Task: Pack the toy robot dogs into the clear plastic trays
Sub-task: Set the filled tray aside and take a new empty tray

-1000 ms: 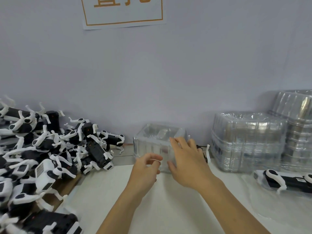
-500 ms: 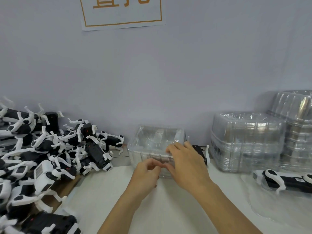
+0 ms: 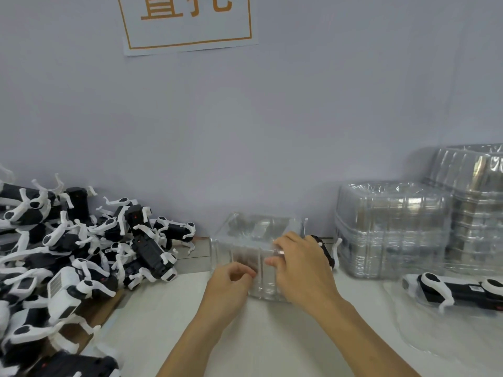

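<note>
Both hands work the clear moulded plastic tray stack (image 3: 245, 257) mid-worktop (image 3: 272, 336): left hand (image 3: 231, 287) grip pinches its near rim, right hand (image 3: 302, 265) curls over top, likely peeling one free. Black-and-white toy robot dogs (image 3: 81, 254) heaped left.

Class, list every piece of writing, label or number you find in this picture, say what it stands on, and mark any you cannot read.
Orange characters, tops cut off, unreadable: white paper sign with orange border on the wall.
Small white label, too blurred to read: black and white toy robot dog at right.
Nothing else legible.
</note>
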Tool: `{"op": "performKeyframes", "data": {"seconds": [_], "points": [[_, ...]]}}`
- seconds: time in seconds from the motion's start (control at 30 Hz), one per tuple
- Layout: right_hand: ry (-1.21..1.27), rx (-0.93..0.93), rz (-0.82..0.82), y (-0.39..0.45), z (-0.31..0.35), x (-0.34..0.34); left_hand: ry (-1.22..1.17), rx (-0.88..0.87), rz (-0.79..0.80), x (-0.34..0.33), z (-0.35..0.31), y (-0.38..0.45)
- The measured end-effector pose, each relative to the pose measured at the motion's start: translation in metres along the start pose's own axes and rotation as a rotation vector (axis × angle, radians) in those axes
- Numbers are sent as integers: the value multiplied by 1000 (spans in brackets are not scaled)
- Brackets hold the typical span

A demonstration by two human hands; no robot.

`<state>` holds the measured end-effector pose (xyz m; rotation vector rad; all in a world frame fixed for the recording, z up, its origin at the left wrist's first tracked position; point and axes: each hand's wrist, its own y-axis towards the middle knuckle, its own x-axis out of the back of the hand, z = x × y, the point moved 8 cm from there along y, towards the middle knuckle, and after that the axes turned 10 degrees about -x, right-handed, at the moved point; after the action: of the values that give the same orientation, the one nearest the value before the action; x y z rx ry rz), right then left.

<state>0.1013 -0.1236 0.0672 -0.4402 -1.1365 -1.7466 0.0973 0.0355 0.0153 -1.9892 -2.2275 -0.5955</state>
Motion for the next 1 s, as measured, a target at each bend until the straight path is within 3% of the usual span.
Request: {"op": "performKeyframes", "data": {"seconds": [0.23,0.4,0.5,0.6,0.73,1.0], "points": [[164,-150,-26,5,-12,6,13,2,-133,11,3,3],[452,-361,-122,7,-24,19,-130,151,-223,20,8,-1],[801,-541,-37,2,-33,1,-327,105,-138,11,-3,-1],[1010,-660,96,-9,-33,-25,-352,45,-181,14,-11,-1],[975,-617,187,-11,-31,-33,-337,-44,-238,26,-14,3],[631,-254,419,-1,-17,-4,-318,-179,-218,28,-26,3]]}}
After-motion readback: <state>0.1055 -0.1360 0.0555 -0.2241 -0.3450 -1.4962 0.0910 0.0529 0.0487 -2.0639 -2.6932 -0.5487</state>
